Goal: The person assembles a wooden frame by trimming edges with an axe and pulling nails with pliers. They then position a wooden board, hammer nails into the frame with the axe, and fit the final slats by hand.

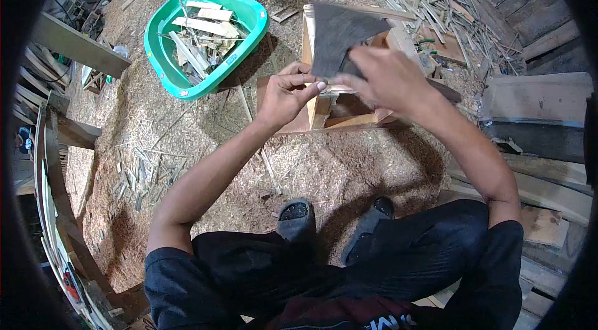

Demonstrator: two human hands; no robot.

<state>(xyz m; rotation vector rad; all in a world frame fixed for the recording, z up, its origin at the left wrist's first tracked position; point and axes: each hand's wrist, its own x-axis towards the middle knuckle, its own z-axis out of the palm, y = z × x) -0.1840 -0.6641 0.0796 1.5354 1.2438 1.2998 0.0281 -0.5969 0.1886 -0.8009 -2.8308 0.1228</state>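
Observation:
A broad dark blade (342, 34), like that of a cleaver or hatchet, stands over a wooden frame (319, 112). My right hand (389, 77) is curled just right of the blade, blurred; its grip on the tool is partly hidden. My left hand (289, 93) pinches a small thin piece at the blade's lower edge, thumb and fingers together; the piece is too small to name. The open box-like wooden frame rests on a flat board (283, 119) on the ground beneath both hands.
A green basin (156, 62) of wood offcuts stands at the upper left. Thin wood strips (430, 9) and green-handled pliers (427, 41) lie at the upper right. Planks (539, 183) line the right side. Shavings cover the ground around my sandaled feet.

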